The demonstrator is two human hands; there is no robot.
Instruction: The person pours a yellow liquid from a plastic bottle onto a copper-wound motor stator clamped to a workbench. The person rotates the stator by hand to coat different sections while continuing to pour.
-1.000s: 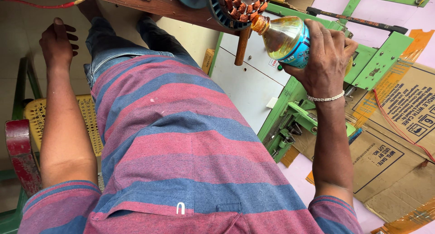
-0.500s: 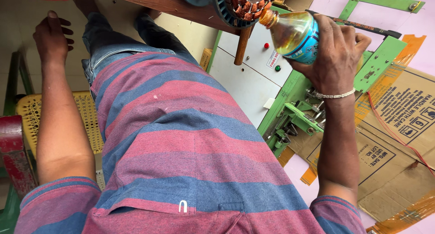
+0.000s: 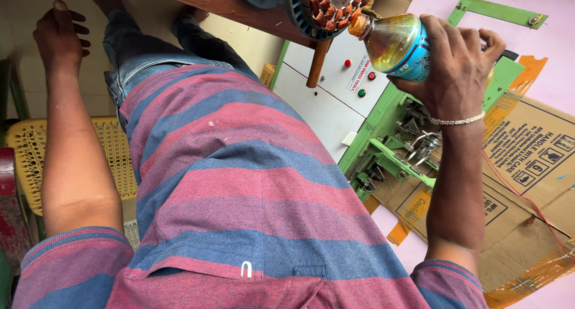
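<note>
Right hand (image 3: 458,69) grips clear plastic bottle of yellow liquid (image 3: 392,45), tilted toward copper-wound stator (image 3: 329,3); left hand (image 3: 60,36) loose, empty.

Your right hand (image 3: 455,75) is reaching out toward one o'clock, fingers curling tight in a grip, wrist bending slightly inward. Your left hand (image 3: 58,36) is hanging out at eleven o'clock, arm extending straight, fingers loosely curling and holding nothing.

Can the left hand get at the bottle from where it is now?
Probably not without moving over: the left hand hangs empty on the far side of the body, while the bottle sits gripped in the right hand.
</note>
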